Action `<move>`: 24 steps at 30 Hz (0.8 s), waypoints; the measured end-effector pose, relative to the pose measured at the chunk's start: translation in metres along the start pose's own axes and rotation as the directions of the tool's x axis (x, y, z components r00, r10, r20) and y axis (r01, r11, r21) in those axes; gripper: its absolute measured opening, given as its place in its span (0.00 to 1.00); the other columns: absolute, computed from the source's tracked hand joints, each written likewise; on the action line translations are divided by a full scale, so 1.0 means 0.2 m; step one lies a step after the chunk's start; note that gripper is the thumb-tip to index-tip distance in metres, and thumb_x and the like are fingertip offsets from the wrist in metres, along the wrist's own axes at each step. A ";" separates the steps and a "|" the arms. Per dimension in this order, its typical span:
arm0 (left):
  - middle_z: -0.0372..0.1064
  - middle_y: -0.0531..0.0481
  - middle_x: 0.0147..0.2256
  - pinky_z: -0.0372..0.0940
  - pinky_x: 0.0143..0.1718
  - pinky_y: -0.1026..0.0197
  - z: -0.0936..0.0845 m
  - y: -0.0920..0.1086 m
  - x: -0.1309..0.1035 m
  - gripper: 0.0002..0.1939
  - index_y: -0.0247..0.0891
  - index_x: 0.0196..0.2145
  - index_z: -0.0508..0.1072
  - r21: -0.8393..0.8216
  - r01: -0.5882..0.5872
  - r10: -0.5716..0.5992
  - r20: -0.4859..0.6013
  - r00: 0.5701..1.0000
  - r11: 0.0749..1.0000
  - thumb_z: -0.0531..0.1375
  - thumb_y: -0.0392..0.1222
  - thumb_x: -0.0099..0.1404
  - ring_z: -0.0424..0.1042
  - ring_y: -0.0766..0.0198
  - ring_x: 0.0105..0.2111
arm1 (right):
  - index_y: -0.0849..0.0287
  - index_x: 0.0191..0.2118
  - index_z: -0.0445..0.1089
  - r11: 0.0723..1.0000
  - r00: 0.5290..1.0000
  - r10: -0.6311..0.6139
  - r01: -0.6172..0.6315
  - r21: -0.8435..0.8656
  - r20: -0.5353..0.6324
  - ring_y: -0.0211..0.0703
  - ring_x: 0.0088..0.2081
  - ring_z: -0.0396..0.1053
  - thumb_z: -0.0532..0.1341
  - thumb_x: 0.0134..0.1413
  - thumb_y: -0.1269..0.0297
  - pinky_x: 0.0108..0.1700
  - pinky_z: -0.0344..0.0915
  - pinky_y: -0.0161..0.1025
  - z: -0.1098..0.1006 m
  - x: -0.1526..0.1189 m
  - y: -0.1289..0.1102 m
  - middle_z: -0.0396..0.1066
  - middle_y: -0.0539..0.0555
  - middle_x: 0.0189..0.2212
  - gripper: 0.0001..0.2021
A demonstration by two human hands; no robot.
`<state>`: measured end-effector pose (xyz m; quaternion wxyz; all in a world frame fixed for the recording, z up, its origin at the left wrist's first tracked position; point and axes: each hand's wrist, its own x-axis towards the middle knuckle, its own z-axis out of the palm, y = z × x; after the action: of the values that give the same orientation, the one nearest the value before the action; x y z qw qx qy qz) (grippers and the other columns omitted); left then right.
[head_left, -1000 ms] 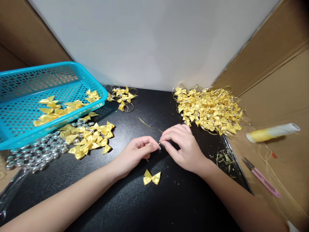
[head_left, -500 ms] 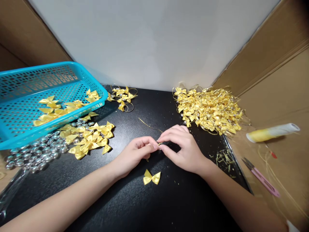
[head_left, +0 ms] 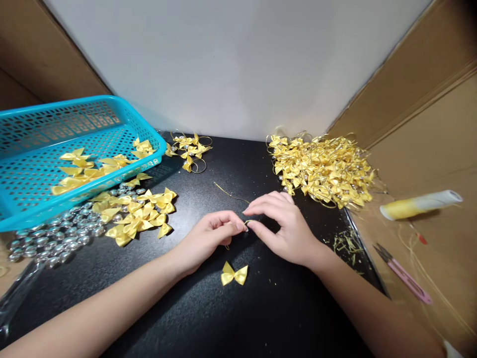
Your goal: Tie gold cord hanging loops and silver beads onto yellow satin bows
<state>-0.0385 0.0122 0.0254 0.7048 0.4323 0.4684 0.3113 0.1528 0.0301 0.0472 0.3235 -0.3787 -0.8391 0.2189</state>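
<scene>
Head view: left hand (head_left: 213, 233) pinched on gold cord (head_left: 247, 223); right hand (head_left: 285, 226) slightly parted.

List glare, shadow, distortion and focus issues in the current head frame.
Head view: glints on silver beads; grey sheen on black tabletop, left; darker shadow beneath left hand; wide-angle stretch towards edges; top-right corner dark; pink-handled snips look soft.
</scene>
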 end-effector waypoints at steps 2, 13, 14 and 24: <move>0.56 0.58 0.21 0.46 0.25 0.64 0.00 0.00 0.00 0.11 0.38 0.25 0.69 0.001 -0.007 0.007 0.006 1.000 1.000 0.62 0.48 0.57 0.49 0.69 0.22 | 0.55 0.38 0.73 1.000 1.000 0.003 -0.003 0.007 0.018 0.45 0.41 0.70 0.64 0.54 0.65 0.45 0.57 0.46 0.00 0.00 -0.01 0.77 0.52 0.38 0.05; 0.53 0.59 0.19 0.44 0.25 0.63 0.00 0.01 0.00 0.13 0.38 0.24 0.69 0.123 -0.023 0.022 0.009 1.000 0.992 0.59 0.49 0.59 0.49 0.68 0.22 | 0.55 0.32 0.72 0.999 0.998 -0.027 0.029 -0.036 0.058 0.41 0.37 0.70 0.61 0.59 0.69 0.43 0.52 0.45 0.01 -0.01 0.01 0.77 0.48 0.32 0.04; 0.53 0.59 0.19 0.44 0.25 0.63 0.00 0.01 0.00 0.12 0.38 0.24 0.69 0.120 -0.022 0.022 0.004 1.000 0.993 0.60 0.49 0.59 0.49 0.68 0.22 | 0.56 0.32 0.71 0.998 0.998 -0.035 0.038 -0.051 0.059 0.41 0.36 0.69 0.61 0.59 0.69 0.43 0.52 0.45 0.01 -0.01 0.01 0.77 0.48 0.32 0.04; 0.58 0.58 0.21 0.47 0.25 0.65 -0.01 0.00 0.01 0.11 0.37 0.24 0.69 0.133 0.021 -0.016 -0.045 0.999 0.991 0.60 0.47 0.57 0.52 0.70 0.22 | 0.58 0.32 0.67 0.963 0.997 -0.073 0.081 -0.256 0.041 0.41 0.37 0.70 0.57 0.60 0.71 0.47 0.53 0.45 -0.15 0.04 0.00 0.74 0.49 0.32 0.05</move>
<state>-0.0396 0.0146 0.0250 0.6667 0.4673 0.5075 0.2821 0.1705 0.0399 0.0701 0.2668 -0.3812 -0.8794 0.1011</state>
